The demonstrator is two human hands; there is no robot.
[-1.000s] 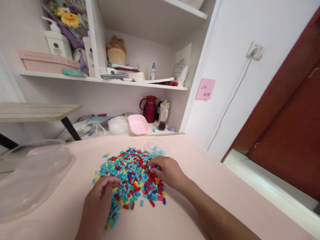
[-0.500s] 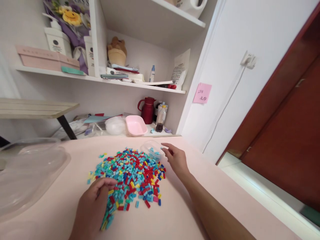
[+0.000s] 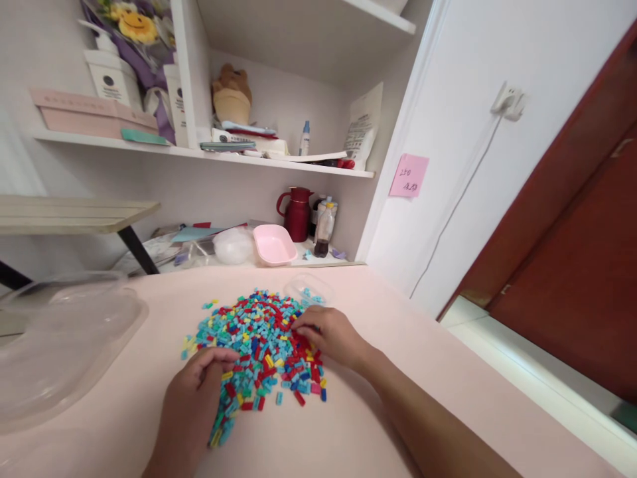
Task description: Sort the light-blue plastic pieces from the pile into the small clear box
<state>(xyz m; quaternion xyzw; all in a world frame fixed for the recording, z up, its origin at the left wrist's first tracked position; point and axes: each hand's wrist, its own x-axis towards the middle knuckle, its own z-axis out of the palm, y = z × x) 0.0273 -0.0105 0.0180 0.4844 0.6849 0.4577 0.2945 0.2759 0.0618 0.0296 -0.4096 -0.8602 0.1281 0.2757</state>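
Left of the toy-brick pile (image 3: 253, 338) on the desk (image 3: 368, 418): clear plastic container (image 3: 70, 352). Near-left edge: left hand (image 3: 194, 388), fingers curled, grip unclear. Behind: pink basin (image 3: 275, 245); right-rear, clear tub (image 3: 297, 287). Right hand (image 3: 331, 334) blocks right edge; fingers pinched, hold indeterminate.

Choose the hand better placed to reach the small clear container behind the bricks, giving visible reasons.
The right hand, probably: it is at the right side of the brick pile, near the clear container. The left hand is farther off, across the pile.
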